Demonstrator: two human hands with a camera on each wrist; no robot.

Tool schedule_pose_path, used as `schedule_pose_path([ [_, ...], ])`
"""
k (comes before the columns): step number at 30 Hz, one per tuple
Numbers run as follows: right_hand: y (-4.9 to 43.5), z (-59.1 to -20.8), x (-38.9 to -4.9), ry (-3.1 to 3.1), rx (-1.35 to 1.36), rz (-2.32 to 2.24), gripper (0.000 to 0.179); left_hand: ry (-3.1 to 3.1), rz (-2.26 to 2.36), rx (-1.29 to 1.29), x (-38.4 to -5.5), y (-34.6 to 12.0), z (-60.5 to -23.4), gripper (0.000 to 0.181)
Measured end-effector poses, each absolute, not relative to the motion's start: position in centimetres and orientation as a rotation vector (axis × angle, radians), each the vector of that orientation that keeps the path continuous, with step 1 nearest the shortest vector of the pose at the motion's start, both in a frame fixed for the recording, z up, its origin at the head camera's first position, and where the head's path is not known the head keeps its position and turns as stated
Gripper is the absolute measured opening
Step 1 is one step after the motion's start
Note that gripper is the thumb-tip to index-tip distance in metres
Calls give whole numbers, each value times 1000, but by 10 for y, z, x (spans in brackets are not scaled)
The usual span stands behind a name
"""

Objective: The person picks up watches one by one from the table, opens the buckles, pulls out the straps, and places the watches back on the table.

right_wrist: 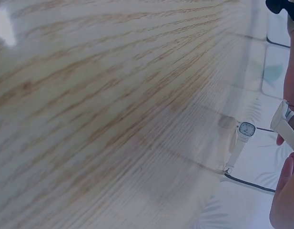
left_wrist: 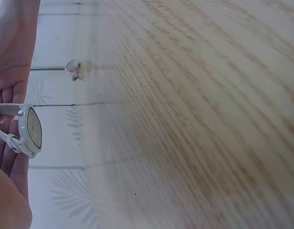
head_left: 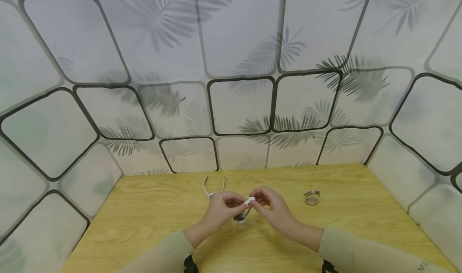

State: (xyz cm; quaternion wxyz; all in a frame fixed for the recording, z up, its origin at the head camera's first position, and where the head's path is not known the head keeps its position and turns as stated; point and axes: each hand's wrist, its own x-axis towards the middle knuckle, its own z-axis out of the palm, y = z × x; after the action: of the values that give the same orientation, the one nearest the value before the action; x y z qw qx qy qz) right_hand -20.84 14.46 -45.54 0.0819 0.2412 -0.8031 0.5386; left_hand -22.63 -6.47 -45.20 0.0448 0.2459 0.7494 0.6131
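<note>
Above the wooden table (head_left: 151, 217), both hands hold a white wristwatch (head_left: 239, 218) whose round face hangs lowest. The left hand (head_left: 221, 207) pinches its white strap between thumb and fingers. On the other side, the right hand (head_left: 277, 212) pinches the strap close to the left fingertips. In the left wrist view the white watch (left_wrist: 33, 130) shows its round dial and a buckle on the looped strap. Only part of this white watch (right_wrist: 281, 119) appears in the right wrist view. The exact spot where the fingertips meet the strap is partly hidden.
A second white watch (head_left: 207, 192) with a squarish dial lies spread behind the left hand. To the right on the table is a rose-gold watch (head_left: 312, 199). Patterned panels (head_left: 242, 104) with leaf prints enclose the table's back and sides.
</note>
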Motion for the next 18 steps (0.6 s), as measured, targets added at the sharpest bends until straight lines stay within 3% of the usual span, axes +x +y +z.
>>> schedule_pose_path([
  [18,140,-455,-206,-2321,695,1609,7,2301,1879,788,-229,-66,-454,15],
])
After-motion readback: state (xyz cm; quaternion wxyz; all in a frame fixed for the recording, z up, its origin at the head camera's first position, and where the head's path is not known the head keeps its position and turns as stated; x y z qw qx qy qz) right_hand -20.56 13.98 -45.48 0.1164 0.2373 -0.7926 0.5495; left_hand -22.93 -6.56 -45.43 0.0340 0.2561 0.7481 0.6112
